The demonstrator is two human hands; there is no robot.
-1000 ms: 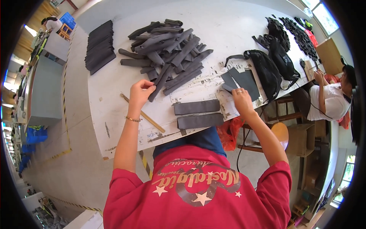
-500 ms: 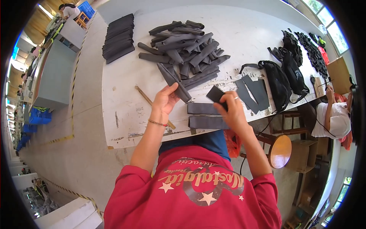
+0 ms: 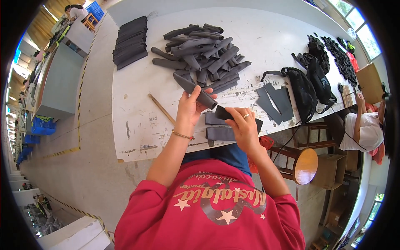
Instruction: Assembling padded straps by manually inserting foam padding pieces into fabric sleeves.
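Observation:
My left hand [image 3: 188, 111] is closed around a dark grey fabric sleeve [image 3: 184, 84], thumb on top, and one end of the sleeve points toward my right hand. In my right hand [image 3: 245, 127] is a flat black strip [image 3: 222, 113]; its front end sits close to the sleeve's end, and its other end shows past my fingers. I cannot tell whether the two touch. Two flat grey fabric pieces [image 3: 219, 134] lie at the table's front edge, partly under my right hand. Behind my left hand is a heap of similar grey sleeves [image 3: 208, 48].
A neat stack of dark pieces [image 3: 130, 41] lies at the far left of the white table [image 3: 137, 108]. A wooden stick [image 3: 160, 107] rests near my left forearm. Black flat panels [image 3: 275, 102] and black bags [image 3: 301, 93] lie to the right. A stool [image 3: 305, 166] and another person [image 3: 363, 131] are beyond.
My left hand has moved right with the sleeve, and my right hand has moved slightly left and down with the strip. The sleeve's end and the strip are now closer together.

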